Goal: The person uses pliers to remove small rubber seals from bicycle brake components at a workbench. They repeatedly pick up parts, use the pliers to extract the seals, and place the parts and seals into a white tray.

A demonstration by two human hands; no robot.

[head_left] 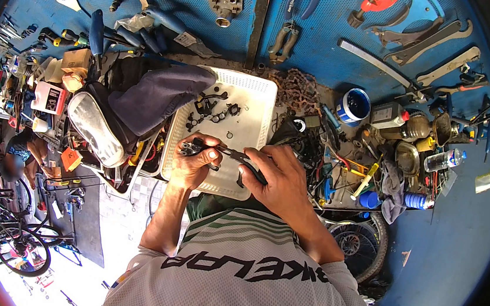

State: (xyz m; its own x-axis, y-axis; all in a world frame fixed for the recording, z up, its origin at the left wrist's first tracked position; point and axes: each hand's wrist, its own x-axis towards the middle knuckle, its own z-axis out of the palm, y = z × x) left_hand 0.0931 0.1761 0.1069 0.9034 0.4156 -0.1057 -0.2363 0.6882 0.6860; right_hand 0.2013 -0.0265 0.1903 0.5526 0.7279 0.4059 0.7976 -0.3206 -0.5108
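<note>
My left hand [190, 168] is closed around a small black bicycle part [196, 147], whose exact kind I cannot make out. In my right hand [281, 177] is a pair of long-nosed pliers [237, 156] with dark handles. The jaws point left and reach the black part at my left fingertips; whether they grip it is too small to tell. Both hands are above the near half of a white plastic basket [267, 96]. Several small black parts [212, 110] and a few rings lie on its bottom.
A dark cloth [160, 89] and a clear-topped case crowd the basket's left. To its right are a rusty chain pile [299, 90], a blue tub [354, 104], a yellow-handled tool [366, 182] and a bottle [445, 160]. Tools hang on the blue wall. A person [27, 147] is far left.
</note>
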